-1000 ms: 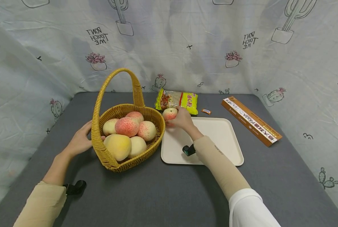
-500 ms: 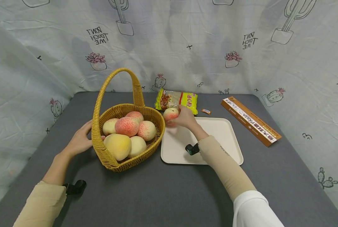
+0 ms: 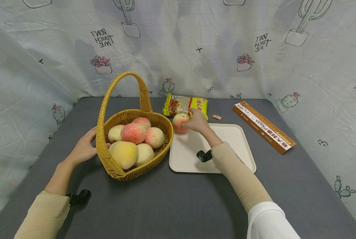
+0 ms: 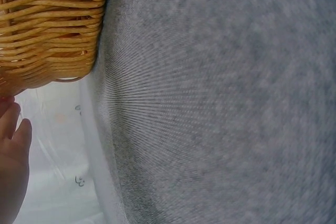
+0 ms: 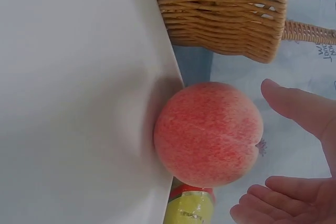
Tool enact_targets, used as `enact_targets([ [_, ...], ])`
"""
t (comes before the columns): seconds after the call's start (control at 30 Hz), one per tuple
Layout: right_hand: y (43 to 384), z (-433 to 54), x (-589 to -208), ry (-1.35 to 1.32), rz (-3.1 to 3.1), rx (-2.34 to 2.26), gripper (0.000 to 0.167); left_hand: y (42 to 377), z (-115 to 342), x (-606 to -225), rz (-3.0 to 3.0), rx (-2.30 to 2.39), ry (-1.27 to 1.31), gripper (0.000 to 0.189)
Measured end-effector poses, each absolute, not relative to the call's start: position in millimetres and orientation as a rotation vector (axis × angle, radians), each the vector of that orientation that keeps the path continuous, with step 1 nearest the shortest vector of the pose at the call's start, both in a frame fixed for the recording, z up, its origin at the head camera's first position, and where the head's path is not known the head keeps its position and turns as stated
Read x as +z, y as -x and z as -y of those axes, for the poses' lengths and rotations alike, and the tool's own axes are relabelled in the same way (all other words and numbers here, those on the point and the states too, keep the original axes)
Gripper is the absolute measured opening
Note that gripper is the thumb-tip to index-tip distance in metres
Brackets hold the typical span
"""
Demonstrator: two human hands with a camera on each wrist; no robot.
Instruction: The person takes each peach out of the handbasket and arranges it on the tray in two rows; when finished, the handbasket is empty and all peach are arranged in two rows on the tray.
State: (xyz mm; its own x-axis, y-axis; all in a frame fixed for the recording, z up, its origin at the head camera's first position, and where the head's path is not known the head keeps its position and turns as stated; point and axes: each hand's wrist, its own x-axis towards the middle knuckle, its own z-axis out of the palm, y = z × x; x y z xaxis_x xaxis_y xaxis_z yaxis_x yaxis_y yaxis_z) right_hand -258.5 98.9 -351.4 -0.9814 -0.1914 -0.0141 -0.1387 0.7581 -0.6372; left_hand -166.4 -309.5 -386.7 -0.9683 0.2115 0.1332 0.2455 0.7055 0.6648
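Note:
A pink-and-cream peach (image 3: 181, 122) sits on the far left corner of the white tray (image 3: 225, 166). My right hand (image 3: 197, 121) is just right of it, thumb and fingers spread; in the right wrist view a gap shows between them and the peach (image 5: 209, 134). To the left stands a yellow wicker basket (image 3: 112, 166) with a tall handle, holding several peaches, pinkish, cream and one larger yellow one (image 3: 124, 155). My left hand (image 3: 83, 147) grips the basket's left side, its thumb tip over the rim by the handle. Its other fingers are partly hidden behind the basket.
Behind the tray lies a yellow pasta bag (image 3: 185, 104), with a small orange packet (image 3: 217, 117) to its right. A long brown pasta box (image 3: 264, 127) lies slanted at the right. A cactus-print curtain (image 3: 178, 43) hangs round the grey table (image 3: 166, 205).
My right hand has let go of the peach and drawn back a little to the right. The peach stays on the tray's corner. The left hand and basket have not moved.

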Motion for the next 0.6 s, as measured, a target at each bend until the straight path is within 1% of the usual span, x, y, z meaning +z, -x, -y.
enact_targets([
  [0.17, 255, -97, -347, 0.275, -2.882, -1.07, 0.084, 166, 310, -387, 2.828, -1.161, 0.418, 0.079],
  [0.37, 241, -86, -336, 0.313, -2.815, -1.29, 0.083, 167, 309, -387, 2.824, -1.16, 0.424, 0.08],
  [0.5, 226, -73, -330, 0.444, -2.774, -1.318, 0.079, 167, 309, -387, 2.839, -1.138, 0.414, 0.081],
  [0.6, 212, -61, -327, 0.6, -2.741, -1.304, 0.074, 166, 309, -387, 2.853, -1.13, 0.397, 0.082],
])
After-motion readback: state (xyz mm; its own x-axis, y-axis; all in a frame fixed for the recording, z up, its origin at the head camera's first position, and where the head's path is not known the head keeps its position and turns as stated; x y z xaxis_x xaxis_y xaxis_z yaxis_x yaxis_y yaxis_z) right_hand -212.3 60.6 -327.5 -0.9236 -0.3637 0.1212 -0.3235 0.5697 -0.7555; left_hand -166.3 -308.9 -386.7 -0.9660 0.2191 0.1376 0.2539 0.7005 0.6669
